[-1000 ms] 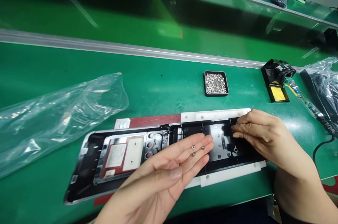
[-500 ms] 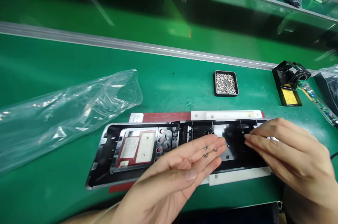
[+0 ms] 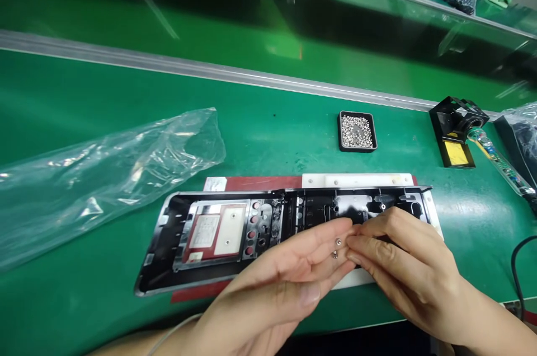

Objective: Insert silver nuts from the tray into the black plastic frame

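Hidden under both hands: near edge of the black panel (image 3: 218, 233). Covered by right hand (image 3: 403, 266) fingertips: any third screw beside the 2 screws (image 3: 336, 248). Cut off at frame edges: clear bag (image 3: 104, 177), soldering iron (image 3: 499, 163).

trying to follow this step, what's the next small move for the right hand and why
Probably close the right hand fingertips on one small screw and lift it off the open left hand. The fingertips already touch the left fingers beside the two screws showing there, and the black panel lies just behind on the white fixture.
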`<state>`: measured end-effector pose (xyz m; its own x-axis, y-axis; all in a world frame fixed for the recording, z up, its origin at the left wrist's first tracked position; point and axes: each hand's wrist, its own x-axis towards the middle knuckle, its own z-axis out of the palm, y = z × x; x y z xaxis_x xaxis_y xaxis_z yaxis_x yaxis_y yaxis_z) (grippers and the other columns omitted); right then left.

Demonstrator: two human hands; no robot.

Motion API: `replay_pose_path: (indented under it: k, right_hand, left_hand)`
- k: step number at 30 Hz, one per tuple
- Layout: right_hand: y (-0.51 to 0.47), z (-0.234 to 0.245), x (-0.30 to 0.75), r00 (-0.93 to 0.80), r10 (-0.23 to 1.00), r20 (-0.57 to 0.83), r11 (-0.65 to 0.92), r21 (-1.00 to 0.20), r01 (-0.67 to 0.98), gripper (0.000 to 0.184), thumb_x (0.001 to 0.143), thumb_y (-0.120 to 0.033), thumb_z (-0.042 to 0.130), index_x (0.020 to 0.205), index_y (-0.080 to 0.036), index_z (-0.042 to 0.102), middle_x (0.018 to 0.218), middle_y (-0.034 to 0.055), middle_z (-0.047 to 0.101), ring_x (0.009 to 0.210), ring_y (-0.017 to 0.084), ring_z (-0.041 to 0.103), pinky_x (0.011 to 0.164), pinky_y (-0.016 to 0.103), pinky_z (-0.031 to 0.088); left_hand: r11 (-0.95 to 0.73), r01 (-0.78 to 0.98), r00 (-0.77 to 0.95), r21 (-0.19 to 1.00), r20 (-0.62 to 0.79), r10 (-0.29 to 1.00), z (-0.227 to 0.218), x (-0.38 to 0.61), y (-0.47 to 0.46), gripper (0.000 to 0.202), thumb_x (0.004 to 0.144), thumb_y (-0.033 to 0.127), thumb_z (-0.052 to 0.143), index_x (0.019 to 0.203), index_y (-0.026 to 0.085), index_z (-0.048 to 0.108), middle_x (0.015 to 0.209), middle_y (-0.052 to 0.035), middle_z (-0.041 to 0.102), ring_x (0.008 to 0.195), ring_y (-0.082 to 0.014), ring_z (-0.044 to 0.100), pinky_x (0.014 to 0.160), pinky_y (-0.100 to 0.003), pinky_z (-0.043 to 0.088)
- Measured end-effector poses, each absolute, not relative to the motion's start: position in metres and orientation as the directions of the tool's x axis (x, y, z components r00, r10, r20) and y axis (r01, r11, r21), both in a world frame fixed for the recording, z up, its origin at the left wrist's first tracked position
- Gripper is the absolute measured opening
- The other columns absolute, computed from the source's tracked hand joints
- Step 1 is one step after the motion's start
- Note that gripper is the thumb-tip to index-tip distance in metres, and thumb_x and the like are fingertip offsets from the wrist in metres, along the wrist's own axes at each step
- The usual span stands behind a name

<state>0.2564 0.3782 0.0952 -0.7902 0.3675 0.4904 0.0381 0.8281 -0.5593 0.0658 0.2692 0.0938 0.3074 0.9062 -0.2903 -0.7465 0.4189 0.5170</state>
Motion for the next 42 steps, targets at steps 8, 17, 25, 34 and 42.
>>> replay_pose_path:
  k: [8, 17, 25, 34, 42]
  right_hand:
    - [0.374, 0.102, 0.256, -0.806, 0.375, 0.458, 0.836, -0.543, 0.081, 0.019, 0.104, -0.007, 0.04, 0.105, -0.003, 0.058, 0.093, 0.011, 0.049, 0.079, 0.019, 0.048, 0.064, 0.029, 0.04]
    - [0.368, 0.11, 0.256, -0.808, 0.397, 0.436, 0.809, -0.582, 0.084, 0.019, 0.099, -0.001, 0.039, 0.105, -0.004, 0.057, 0.094, 0.0095, 0.05, 0.079, 0.017, 0.048, 0.066, 0.028, 0.042]
    - [0.364, 0.108, 0.25, -0.772, 0.472, 0.427, 0.789, -0.594, 0.154, 0.017, 0.1, -0.004, 0.043, 0.101, -0.009, 0.059, 0.092, 0.0065, 0.05, 0.078, 0.017, 0.047, 0.066, 0.026, 0.042]
    - [0.349, 0.099, 0.248, -0.709, 0.497, 0.5, 0.854, -0.43, 0.295, 0.017, 0.102, -0.006, 0.043, 0.096, -0.005, 0.06, 0.089, 0.007, 0.051, 0.074, 0.017, 0.048, 0.062, 0.029, 0.04]
    - [0.343, 0.088, 0.241, -0.587, 0.505, 0.633, 0.862, -0.4, 0.311, 0.01, 0.095, 0.001, 0.051, 0.098, -0.003, 0.06, 0.093, 0.0099, 0.053, 0.077, 0.019, 0.051, 0.065, 0.031, 0.042]
  left_hand:
    - [0.431, -0.675, 0.33, 0.599, -0.278, 0.902, 0.093, 0.067, 0.269, 0.046, 0.088, 0.028, 0.061, 0.132, 0.029, 0.049, 0.139, -0.0012, 0.044, 0.134, -0.0239, 0.032, 0.113, -0.027, 0.035]
    - [0.439, -0.666, 0.359, 0.603, -0.256, 0.897, 0.103, 0.064, 0.27, 0.041, 0.088, 0.025, 0.063, 0.128, 0.031, 0.054, 0.139, 0.0008, 0.043, 0.134, -0.0238, 0.034, 0.113, -0.027, 0.035]
    - [0.43, -0.672, 0.347, 0.603, -0.257, 0.902, 0.088, 0.064, 0.265, 0.044, 0.087, 0.027, 0.061, 0.13, 0.031, 0.052, 0.138, -0.0047, 0.046, 0.134, -0.0262, 0.034, 0.118, -0.042, 0.02]
    - [0.434, -0.668, 0.35, 0.605, -0.258, 0.9, 0.09, 0.065, 0.268, 0.045, 0.085, 0.025, 0.061, 0.129, 0.026, 0.054, 0.136, -0.0061, 0.047, 0.133, -0.0265, 0.034, 0.117, -0.04, 0.026]
    - [0.374, -0.698, 0.314, 0.61, -0.208, 0.926, 0.095, 0.068, 0.279, 0.04, 0.087, 0.02, 0.056, 0.127, 0.019, 0.056, 0.132, -0.0087, 0.051, 0.13, -0.025, 0.04, 0.111, -0.031, 0.037]
